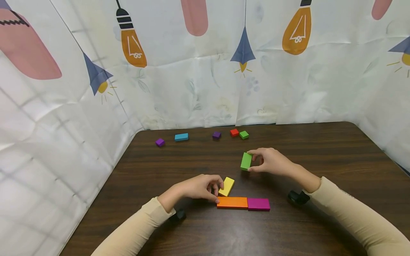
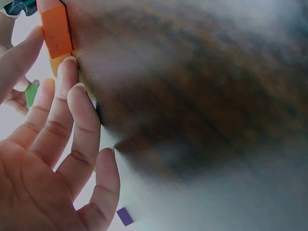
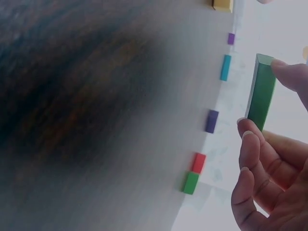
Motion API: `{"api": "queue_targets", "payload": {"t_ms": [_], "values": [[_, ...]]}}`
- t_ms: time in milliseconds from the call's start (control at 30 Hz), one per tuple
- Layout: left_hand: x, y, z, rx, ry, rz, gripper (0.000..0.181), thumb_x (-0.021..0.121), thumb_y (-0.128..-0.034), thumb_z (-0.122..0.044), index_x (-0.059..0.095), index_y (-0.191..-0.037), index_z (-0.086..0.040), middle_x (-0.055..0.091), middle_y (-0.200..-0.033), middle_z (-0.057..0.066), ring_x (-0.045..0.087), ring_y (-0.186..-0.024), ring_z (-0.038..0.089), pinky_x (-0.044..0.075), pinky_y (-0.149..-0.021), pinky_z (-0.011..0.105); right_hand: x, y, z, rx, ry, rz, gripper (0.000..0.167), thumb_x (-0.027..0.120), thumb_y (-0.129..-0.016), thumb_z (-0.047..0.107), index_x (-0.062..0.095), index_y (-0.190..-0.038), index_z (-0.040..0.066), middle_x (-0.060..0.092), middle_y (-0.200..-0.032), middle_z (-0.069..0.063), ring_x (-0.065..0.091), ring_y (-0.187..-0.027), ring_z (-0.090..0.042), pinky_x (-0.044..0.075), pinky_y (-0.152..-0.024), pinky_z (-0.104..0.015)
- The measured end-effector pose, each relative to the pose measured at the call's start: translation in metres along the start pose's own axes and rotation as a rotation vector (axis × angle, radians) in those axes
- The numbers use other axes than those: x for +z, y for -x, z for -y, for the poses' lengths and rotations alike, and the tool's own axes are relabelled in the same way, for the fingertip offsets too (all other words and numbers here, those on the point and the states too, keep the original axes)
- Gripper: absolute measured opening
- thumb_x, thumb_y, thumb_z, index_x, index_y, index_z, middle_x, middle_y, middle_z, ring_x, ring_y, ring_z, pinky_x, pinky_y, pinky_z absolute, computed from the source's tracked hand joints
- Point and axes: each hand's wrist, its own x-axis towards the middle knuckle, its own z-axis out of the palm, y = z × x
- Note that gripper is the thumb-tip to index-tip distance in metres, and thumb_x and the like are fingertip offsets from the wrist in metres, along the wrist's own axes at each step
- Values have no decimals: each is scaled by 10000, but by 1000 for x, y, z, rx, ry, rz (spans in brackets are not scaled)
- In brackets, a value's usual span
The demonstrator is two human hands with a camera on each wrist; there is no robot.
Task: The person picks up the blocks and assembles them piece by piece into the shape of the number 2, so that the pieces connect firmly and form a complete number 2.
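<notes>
My right hand (image 1: 272,161) pinches a green rectangular block (image 1: 246,161) between thumb and fingertips, tilted just above the table; the right wrist view shows the same green block (image 3: 262,91) gripped at its two ends. My left hand (image 1: 200,187) rests at the left of a yellow block (image 1: 228,186), its fingertips against that block. Its thumb touches the left end of an orange block (image 1: 232,202). A magenta block (image 1: 258,204) lies end to end with the orange one. The yellow block sits at a slant behind the orange block.
Along the back of the dark wooden table (image 1: 192,234) lie a purple block (image 1: 160,142), a blue block (image 1: 181,137), a darker purple block (image 1: 216,135), a red block (image 1: 234,132) and a small green block (image 1: 244,134). A printed curtain (image 1: 192,96) hangs behind.
</notes>
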Motion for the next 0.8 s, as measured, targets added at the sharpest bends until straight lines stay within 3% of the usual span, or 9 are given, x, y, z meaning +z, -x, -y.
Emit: {"api": "queue_targets", "payload": {"t_ms": [800], "values": [[-1, 0, -1, -12, 15, 7, 337, 828, -882, -111, 602, -1132, -96, 667, -851, -52, 549, -674, 98, 456, -656, 233, 18, -15, 8, -32, -14, 80, 606, 854, -840, 316, 661, -1301, -28, 689, -954, -22, 519, -628, -82, 451, -585, -254]]}}
